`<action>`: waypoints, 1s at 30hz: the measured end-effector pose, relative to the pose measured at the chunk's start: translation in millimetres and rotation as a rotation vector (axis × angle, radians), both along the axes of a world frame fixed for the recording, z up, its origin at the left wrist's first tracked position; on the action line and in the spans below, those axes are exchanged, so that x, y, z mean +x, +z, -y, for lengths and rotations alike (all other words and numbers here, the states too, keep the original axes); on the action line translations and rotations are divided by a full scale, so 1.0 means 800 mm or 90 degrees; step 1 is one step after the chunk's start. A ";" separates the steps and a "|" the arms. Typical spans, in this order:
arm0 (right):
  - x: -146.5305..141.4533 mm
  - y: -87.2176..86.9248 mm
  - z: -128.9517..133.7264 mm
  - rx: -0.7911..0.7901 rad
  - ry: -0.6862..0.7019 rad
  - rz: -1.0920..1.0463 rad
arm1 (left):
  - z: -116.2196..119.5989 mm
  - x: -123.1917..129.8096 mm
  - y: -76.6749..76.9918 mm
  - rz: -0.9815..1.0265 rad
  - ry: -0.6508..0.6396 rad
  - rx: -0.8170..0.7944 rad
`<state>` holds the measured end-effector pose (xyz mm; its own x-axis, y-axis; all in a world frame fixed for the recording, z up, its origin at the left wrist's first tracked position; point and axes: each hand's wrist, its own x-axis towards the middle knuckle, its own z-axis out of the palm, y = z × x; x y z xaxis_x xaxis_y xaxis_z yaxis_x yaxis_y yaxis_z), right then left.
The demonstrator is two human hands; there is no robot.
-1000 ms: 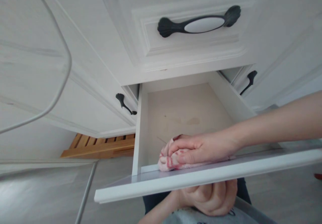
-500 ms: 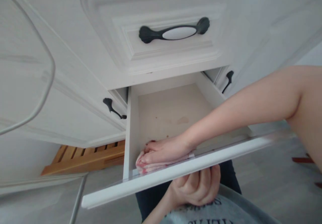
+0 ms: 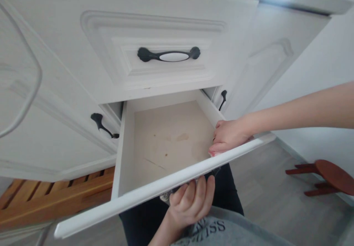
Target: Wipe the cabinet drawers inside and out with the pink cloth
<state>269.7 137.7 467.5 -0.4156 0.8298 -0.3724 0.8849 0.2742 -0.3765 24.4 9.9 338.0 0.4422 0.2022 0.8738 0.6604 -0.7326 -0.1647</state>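
A white drawer stands pulled out from a white cabinet, its beige bottom marked with brown stains and a dark line. My right hand is inside its front right corner, fingers closed over a pink-and-white cloth, mostly hidden under the palm. Outside the drawer front, my left hand has its fingers wrapped round the drawer handle; only an end of that handle shows.
Above sits a shut drawer with a black-and-white handle. Cabinet doors with black handles flank the drawer. Wooden slats lie at lower left, a white cable hangs at left, and a red-brown stool stands at right.
My right hand has moved with the cloth from the drawer's front left corner to its front right. My left hand stays at the drawer front. The view has shifted, bringing the stool into sight.
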 end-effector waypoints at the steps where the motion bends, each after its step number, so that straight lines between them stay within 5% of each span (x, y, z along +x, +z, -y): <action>1: 0.000 0.001 -0.001 -0.045 0.018 0.029 | 0.000 0.000 0.000 -0.004 0.000 -0.004; 5: -0.019 0.019 -0.002 -0.143 0.057 0.105 | 0.000 -0.002 -0.002 -0.012 0.009 0.015; 10: -0.028 0.076 0.009 -0.164 0.110 0.155 | 0.000 0.000 -0.007 -0.006 0.027 0.015; 15: -0.009 0.118 0.032 -0.209 0.039 0.091 | 0.002 0.006 -0.011 0.037 0.031 0.011; 22: -0.058 0.099 0.048 -0.190 0.113 -0.235 | -0.001 0.015 -0.010 0.080 0.026 0.025; 27: -0.160 0.085 0.044 -0.048 0.212 -0.402 | -0.003 0.013 -0.004 0.066 0.030 0.040; 30: -0.236 0.068 0.033 -0.046 0.294 -0.481 | -0.002 0.011 -0.002 0.056 0.040 0.038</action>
